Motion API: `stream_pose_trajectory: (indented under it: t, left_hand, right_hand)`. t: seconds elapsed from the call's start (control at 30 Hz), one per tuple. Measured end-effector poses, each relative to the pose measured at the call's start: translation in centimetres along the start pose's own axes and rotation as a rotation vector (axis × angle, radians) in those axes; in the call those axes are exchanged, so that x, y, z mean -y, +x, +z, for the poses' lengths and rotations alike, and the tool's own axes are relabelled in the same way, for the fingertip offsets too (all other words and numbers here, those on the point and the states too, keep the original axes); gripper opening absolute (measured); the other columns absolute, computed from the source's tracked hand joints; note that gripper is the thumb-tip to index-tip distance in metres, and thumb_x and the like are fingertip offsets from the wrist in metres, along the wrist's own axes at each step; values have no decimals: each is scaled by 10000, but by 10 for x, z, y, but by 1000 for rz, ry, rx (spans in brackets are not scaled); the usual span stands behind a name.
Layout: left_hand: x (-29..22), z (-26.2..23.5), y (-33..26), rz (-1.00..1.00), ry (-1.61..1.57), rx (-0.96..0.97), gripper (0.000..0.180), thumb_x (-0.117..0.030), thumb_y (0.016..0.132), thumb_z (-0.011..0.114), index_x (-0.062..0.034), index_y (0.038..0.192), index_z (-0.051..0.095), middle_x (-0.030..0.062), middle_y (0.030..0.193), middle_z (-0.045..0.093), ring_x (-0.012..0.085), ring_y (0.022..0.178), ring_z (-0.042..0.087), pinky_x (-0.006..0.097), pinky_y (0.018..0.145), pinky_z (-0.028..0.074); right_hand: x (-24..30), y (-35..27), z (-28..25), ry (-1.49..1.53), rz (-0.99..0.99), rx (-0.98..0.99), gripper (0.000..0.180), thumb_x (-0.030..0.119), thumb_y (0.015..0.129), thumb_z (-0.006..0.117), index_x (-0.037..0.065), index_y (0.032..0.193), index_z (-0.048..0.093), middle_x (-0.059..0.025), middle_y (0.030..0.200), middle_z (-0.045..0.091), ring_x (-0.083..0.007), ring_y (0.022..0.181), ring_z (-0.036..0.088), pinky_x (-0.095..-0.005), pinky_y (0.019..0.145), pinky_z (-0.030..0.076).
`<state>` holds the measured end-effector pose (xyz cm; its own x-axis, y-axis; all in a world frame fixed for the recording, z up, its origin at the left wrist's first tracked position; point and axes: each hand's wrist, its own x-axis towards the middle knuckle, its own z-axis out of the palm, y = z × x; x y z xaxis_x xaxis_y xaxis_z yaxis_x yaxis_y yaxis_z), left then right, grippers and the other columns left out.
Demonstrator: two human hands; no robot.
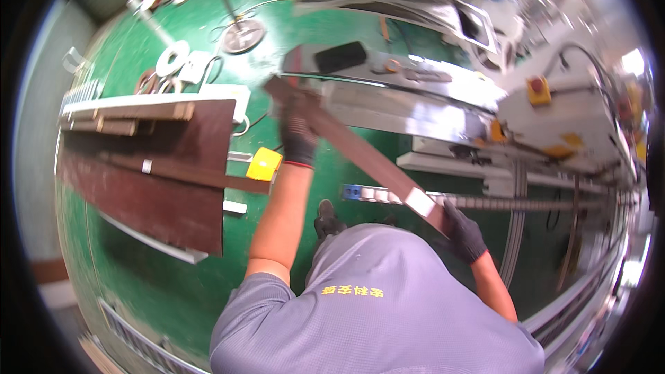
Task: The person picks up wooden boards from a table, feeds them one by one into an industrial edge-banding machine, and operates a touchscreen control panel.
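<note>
Green workshop floor (208, 284), both gloved hands, left grip (299, 140) and right grip (463, 233), clamped round a long brown wood strip (360, 156), stacked boards (149, 166) nearby

Both gloved hands — left (299, 140), right (465, 235) — clenched.

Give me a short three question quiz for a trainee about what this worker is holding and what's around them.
1. True or false: both gloved hands grip the long brown strip.
2. Which hand holds the strip's far end? A) left hand B) right hand
3. Fill in: the stack of dark boards lies on the person's ____ side.

Key: 1 true; 2 A; 3 left.
</note>
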<state>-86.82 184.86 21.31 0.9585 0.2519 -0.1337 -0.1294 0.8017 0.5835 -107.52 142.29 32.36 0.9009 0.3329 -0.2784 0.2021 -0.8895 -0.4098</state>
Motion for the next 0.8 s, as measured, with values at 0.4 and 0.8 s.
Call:
stream_pose_trajectory:
  t: [0.4,0.8]
  left_hand:
    - [255,166,-149,-418,1209,696,961,-259,886,663,-15,1575,39,210,932,711,334,864,694,433,785,531]
    - [317,158,-126,-183,976,608,887,-99,837,633,39,1560,138,262,1554,342,303,1374,458,323,1111,378]
  right_hand:
    - [-58,-42,91,219,485,-364,751,340,857,671,165,1520,366,-210,1265,608,-425,1101,605,-482,912,517]
    - [-79,46,40,147,366,-508,732,302,807,712,180,1460,406,-246,1407,467,-420,1350,398,-506,1098,368]
